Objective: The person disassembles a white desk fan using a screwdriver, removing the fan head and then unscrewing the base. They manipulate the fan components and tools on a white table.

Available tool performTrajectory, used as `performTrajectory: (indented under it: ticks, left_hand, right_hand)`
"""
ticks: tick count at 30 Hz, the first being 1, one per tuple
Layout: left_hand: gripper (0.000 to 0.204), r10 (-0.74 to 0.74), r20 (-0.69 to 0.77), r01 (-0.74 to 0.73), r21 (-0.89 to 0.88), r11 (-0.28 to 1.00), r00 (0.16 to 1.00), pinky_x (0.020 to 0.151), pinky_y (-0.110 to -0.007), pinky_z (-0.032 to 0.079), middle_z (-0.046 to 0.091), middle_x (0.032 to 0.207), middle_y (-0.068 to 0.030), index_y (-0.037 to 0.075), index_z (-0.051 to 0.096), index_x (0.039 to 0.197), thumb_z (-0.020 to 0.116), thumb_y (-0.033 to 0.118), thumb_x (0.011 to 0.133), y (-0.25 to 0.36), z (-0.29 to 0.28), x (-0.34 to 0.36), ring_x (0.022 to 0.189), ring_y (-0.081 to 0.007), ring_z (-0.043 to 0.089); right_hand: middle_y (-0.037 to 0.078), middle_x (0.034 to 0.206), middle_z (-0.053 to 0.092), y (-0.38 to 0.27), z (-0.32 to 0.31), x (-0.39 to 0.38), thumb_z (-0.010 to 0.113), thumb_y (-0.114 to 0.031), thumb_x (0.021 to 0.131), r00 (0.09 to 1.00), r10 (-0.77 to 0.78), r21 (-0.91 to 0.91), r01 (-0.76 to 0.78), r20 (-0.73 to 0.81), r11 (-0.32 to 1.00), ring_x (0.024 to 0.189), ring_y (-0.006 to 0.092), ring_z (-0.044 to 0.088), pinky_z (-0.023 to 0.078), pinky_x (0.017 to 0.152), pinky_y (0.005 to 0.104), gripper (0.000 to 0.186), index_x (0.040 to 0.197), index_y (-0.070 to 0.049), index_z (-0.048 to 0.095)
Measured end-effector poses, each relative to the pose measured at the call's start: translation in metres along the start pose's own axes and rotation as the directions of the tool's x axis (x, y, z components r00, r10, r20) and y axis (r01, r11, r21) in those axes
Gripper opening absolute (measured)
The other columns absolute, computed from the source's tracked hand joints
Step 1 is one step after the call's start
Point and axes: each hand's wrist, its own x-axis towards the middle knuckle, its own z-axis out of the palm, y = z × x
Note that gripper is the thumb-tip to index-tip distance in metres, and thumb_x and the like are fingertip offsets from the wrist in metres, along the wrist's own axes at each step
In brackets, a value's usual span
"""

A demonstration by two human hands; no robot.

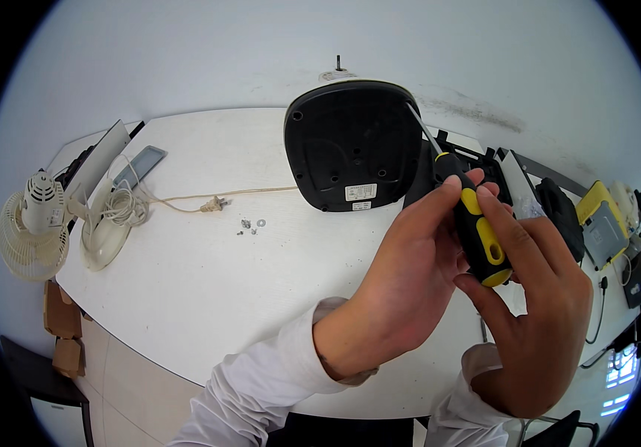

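A screwdriver (477,227) with a black and yellow handle is held by both hands. My left hand (417,257) closes round the front of the handle, and my right hand (540,290) grips its rear with bent fingers. The metal shaft reaches up and left, its tip at the upper right corner hole of a black base (354,138). This base is tilted up, underside facing me, with screw holes and two white labels near its lower edge. What supports it from behind is hidden. Several small screws and a washer (249,227) lie on the white table left of my hands.
A small cream fan (36,227) stands at the left with a coiled cord (125,207). A plug (214,204) on a cable lies on the table (186,298). At the right are black cases and a yellow-edged box (602,227); cardboard boxes (62,313) sit below the left edge.
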Motion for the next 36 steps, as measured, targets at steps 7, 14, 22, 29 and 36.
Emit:
performTrajectory:
  ticks: [7,14,22,29,36]
  left_hand:
    - [0.039,0.011,-0.008,-0.011,-0.021,1.0,1.0,0.085,-0.028,0.039,0.057,0.117,-0.0014,0.009,0.046,0.127,0.043,0.036,0.099,-0.003,0.002,0.0,0.101,-0.0092,0.053]
    - [0.037,-0.001,0.002,0.001,0.027,1.0,1.0,0.092,-0.033,0.04,0.056,0.118,-0.0029,0.009,0.047,0.125,0.042,0.035,0.099,0.002,0.002,-0.001,0.108,-0.0128,0.053]
    - [0.038,-0.031,-0.002,0.031,0.014,0.999,1.0,0.093,-0.034,0.039,0.054,0.121,-0.0044,0.009,0.046,0.127,0.041,0.034,0.099,0.003,0.001,0.0,0.111,-0.0149,0.052]
    - [0.038,-0.038,-0.01,0.038,0.006,0.999,0.999,0.093,-0.034,0.039,0.054,0.121,-0.0046,0.008,0.046,0.127,0.04,0.033,0.099,0.003,0.001,-0.001,0.111,-0.0153,0.052]
    - [0.037,-0.038,0.006,0.038,-0.008,0.999,0.999,0.094,-0.034,0.039,0.054,0.119,-0.0047,0.008,0.046,0.126,0.04,0.033,0.1,0.002,0.0,0.0,0.111,-0.0153,0.052]
  right_hand:
    - [0.01,0.085,0.06,0.0,-0.001,0.0,0.081,-0.014,0.06,1.0,-0.001,-0.015,0.001,0.013,1.0,0.072,0.0233,0.063,0.051,0.054,0.0317,0.065,0.122,-0.011,0.062]
    - [0.01,0.085,0.06,-0.001,-0.002,0.0,0.081,-0.009,0.06,1.0,0.008,-0.022,-0.008,0.015,1.0,0.072,0.0233,0.062,0.049,0.055,0.0312,0.064,0.122,-0.01,0.062]
    - [0.01,0.083,0.059,-0.003,-0.002,0.0,0.08,-0.01,0.06,1.0,-0.007,-0.052,0.009,0.025,0.999,0.069,0.0238,0.061,0.047,0.055,0.031,0.063,0.121,-0.008,0.063]
    - [0.01,0.083,0.059,-0.005,-0.004,0.0,0.08,-0.01,0.06,0.999,0.001,-0.04,0.0,0.041,0.999,0.07,0.0248,0.061,0.047,0.056,0.0318,0.064,0.12,-0.007,0.062]
    - [0.011,0.083,0.059,-0.005,-0.003,0.0,0.081,-0.011,0.059,0.999,0.007,-0.059,-0.004,0.048,0.998,0.07,0.025,0.061,0.047,0.055,0.0322,0.064,0.121,-0.007,0.062]
